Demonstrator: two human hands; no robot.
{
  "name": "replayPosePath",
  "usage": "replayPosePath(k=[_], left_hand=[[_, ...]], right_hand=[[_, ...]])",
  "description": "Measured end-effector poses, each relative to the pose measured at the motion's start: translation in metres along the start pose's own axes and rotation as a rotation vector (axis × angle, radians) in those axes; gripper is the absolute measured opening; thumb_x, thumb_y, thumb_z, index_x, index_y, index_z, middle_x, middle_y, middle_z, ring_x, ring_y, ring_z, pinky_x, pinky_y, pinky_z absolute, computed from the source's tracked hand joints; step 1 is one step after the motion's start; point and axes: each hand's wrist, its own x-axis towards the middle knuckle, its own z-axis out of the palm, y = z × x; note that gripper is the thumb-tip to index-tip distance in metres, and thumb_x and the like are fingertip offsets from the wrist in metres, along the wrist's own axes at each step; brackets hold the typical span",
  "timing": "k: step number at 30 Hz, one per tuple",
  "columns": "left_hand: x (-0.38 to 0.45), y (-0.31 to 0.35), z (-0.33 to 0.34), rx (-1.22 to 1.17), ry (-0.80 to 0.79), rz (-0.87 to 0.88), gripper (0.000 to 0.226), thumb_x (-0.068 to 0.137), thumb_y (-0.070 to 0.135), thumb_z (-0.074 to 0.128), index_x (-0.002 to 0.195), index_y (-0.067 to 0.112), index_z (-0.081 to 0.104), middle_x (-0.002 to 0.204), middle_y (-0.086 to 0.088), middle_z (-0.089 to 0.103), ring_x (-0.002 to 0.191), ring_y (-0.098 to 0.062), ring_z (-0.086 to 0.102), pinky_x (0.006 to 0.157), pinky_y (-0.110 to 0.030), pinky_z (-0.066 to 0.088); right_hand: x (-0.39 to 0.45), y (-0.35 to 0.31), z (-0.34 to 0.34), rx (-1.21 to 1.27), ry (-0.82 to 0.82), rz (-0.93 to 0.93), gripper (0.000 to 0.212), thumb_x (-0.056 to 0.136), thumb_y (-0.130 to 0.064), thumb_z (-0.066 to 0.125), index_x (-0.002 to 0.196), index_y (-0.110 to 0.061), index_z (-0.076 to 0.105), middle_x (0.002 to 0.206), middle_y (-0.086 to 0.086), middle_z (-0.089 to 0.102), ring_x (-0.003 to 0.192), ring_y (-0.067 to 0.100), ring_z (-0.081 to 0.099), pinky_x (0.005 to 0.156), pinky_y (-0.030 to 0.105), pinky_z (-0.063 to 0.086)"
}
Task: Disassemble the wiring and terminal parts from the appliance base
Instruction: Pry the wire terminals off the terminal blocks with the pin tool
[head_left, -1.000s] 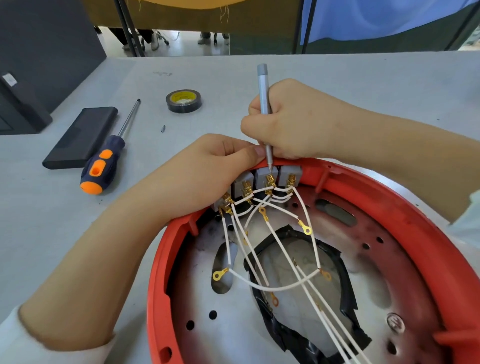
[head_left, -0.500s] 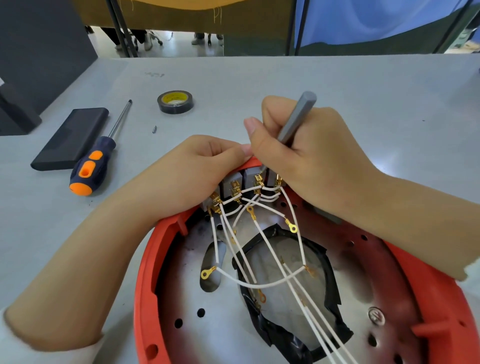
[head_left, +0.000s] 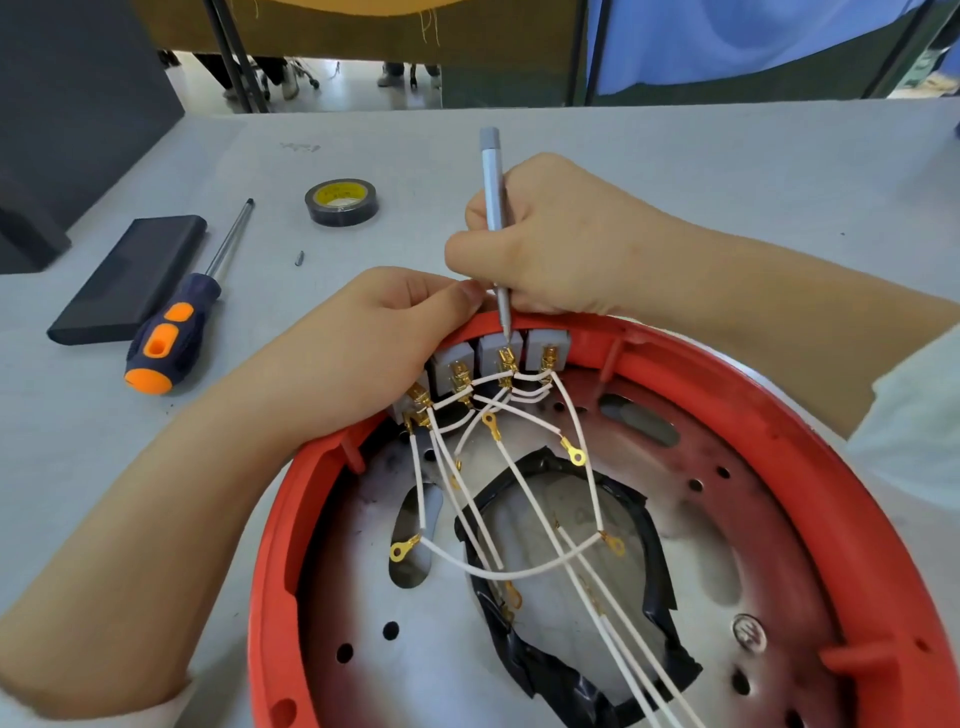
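Gripping the slim grey metal screwdriver (head_left: 492, 176), the right hand (head_left: 561, 244) works a brass terminal (head_left: 506, 358) on the grey switch blocks (head_left: 498, 353) while the left hand (head_left: 374, 343) grips the round red plastic appliance base (head_left: 779, 415) rim; freeing it probably needs steady downward pressure.

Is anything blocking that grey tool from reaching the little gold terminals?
Nothing visible does. The right hand holds the grey tool upright, its tip already at the gold terminal of the third block. The left hand grips the red rim beside it, not in the path.
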Motion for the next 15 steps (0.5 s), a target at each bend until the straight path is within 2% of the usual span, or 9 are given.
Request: replayPosePath(k=[4, 10, 12, 15], left_hand=[[0.0003, -0.0013, 0.0002, -0.004, 0.006, -0.016, 0.046, 0.093, 0.042, 0.045, 0.082, 0.003, 0.065, 0.08, -0.028, 0.063, 0.06, -0.02, 0.051, 0.057, -0.025, 0.042], [0.0, -0.0017, 0.0001, 0.004, 0.021, -0.022, 0.045, 0.091, 0.04, 0.046, 0.079, 0.0, 0.062, 0.069, -0.023, 0.06, 0.058, -0.017, 0.047, 0.052, -0.023, 0.036], [0.0004, -0.001, -0.0001, 0.012, 0.023, -0.019, 0.045, 0.093, 0.038, 0.045, 0.081, -0.002, 0.062, 0.072, -0.024, 0.061, 0.06, -0.017, 0.047, 0.051, -0.023, 0.036], [0.0, 0.0006, 0.0008, 0.026, 0.009, -0.005, 0.042, 0.096, 0.037, 0.043, 0.084, 0.006, 0.068, 0.079, -0.025, 0.065, 0.062, -0.02, 0.054, 0.055, -0.024, 0.042]], right_hand=[[0.0038, -0.0036, -0.0004, 0.02, -0.111, 0.062, 0.036, 0.084, -0.02, 0.056, 0.053, -0.015, 0.038, 0.03, -0.01, 0.037, 0.029, 0.005, 0.035, 0.035, 0.013, 0.03], [0.0061, -0.0057, -0.0029, -0.024, -0.192, 0.114, 0.032, 0.085, -0.022, 0.053, 0.055, -0.013, 0.045, 0.032, -0.005, 0.038, 0.029, 0.01, 0.032, 0.034, 0.014, 0.027], [0.0062, -0.0068, -0.0026, -0.047, -0.201, 0.126, 0.031, 0.086, -0.024, 0.052, 0.057, -0.014, 0.045, 0.031, -0.006, 0.038, 0.028, 0.009, 0.032, 0.034, 0.015, 0.027], [0.0, -0.0044, 0.0, -0.057, -0.086, 0.028, 0.037, 0.086, -0.022, 0.053, 0.053, -0.015, 0.038, 0.036, -0.008, 0.036, 0.034, 0.007, 0.033, 0.037, 0.018, 0.03]])
